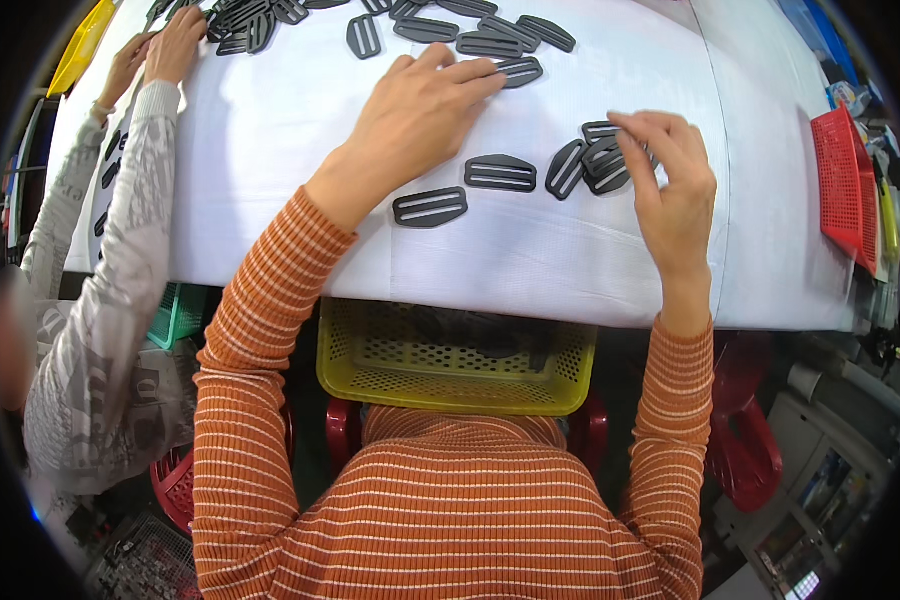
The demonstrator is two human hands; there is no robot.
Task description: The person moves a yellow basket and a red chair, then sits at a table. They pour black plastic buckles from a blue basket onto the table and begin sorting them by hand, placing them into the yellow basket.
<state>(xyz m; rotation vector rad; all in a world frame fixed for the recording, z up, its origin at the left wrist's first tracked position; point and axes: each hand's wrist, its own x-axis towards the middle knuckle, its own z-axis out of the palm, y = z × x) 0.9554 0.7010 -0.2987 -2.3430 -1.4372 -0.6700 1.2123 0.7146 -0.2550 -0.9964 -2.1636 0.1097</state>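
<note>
White table (pixel 270 240) spans the upper view, the largest thing we log; just below its near edge sits a yellow basket (pixel 450 399) with perforated walls, its dark contents unclear to us. Our hands next. Left hand (pixel 415 115): palm down, fingers bent, tips at one buckle (pixel 521 72); we can't tell whether it grips or only touches. Right hand (pixel 675 175): thumb and forefinger close together over a small overlapping cluster (pixel 604 165) of buckles; we can't tell if one is pinched. More buckles (pixel 490 43) spread beyond the left hand, some overlapping. Between the hands, nearer our body, two loose buckles (pixel 500 173) lie flat, near each other, not touching. Looks: dark grey, flat, elongated, ends angled. Smallest detail we get: two long parallel slots apiece, narrow bar between, white showing through.
</note>
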